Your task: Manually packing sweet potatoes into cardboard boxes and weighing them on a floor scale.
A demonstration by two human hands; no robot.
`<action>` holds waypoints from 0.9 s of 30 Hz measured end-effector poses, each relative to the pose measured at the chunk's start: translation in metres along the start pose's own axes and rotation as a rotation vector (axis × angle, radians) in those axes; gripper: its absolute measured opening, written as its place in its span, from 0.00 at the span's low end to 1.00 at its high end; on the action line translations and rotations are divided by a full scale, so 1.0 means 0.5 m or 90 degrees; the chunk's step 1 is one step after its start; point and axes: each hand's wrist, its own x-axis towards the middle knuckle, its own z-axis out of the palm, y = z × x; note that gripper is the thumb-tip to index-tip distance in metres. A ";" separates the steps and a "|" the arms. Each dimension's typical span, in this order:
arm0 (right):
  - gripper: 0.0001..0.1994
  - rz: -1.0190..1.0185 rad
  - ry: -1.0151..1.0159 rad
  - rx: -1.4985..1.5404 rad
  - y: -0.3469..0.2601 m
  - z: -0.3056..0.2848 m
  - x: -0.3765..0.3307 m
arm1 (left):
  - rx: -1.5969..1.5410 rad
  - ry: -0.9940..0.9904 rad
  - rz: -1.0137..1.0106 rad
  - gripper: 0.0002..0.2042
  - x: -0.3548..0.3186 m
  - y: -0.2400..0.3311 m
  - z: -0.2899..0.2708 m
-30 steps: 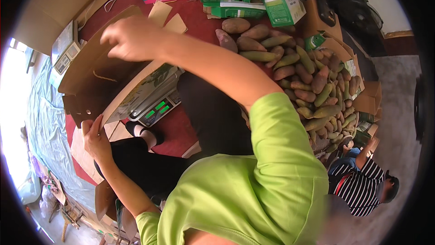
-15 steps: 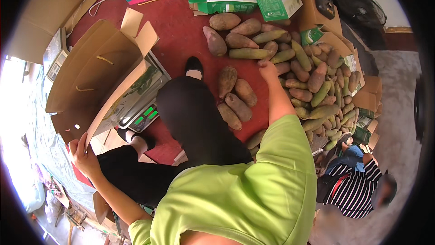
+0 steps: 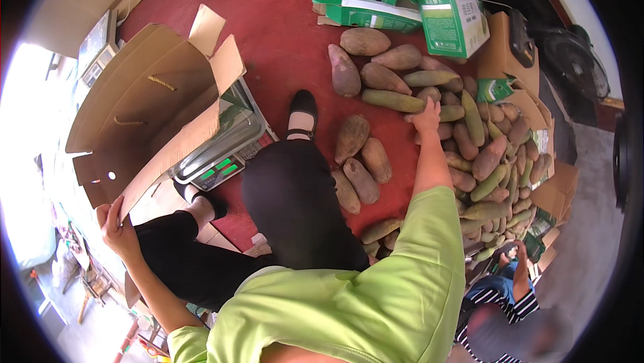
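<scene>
My left hand point(image 3: 121, 230) is closed on the near edge of an open cardboard box point(image 3: 181, 138), fingers wrapped over the panel. Yellow rope handles show inside the box, which rests tilted on a weighing scale point(image 3: 225, 165) with lit green displays. My right hand point(image 3: 427, 119) reaches to the edge of a pile of large brown and green tubers point(image 3: 493, 155). Its fingers are spread, holding nothing I can see. Just beyond it lies a long green tuber point(image 3: 392, 100). Whether the fingertips touch a tuber cannot be told.
Several brown tubers point(image 3: 362, 180) lie apart beside my right knee. Green printed boxes point(image 3: 365, 7) stand at the far side, near a black fan point(image 3: 577, 61). At lower right, another person in a striped top point(image 3: 493, 326) bends beside the pile. Red flooring point(image 3: 268, 47) spreads beneath.
The whole view has shifted. My right hand's fingers have spread from a more curled shape near the same tubers. My left hand stays on the box edge. The other person bends further over.
</scene>
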 end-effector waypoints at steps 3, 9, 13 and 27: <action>0.49 -0.031 -0.013 -0.021 0.037 0.027 0.038 | -0.010 0.000 -0.008 0.16 0.006 0.007 0.009; 0.41 0.017 0.014 0.028 0.073 0.076 0.057 | 0.005 -0.004 -0.030 0.15 0.008 0.010 0.006; 0.31 -0.035 -0.013 0.021 0.088 0.150 -0.007 | -0.023 0.017 -0.035 0.14 -0.001 -0.006 -0.007; 0.15 0.066 -0.210 0.434 0.049 0.157 -0.158 | -0.019 -0.005 -0.106 0.16 0.001 0.012 -0.023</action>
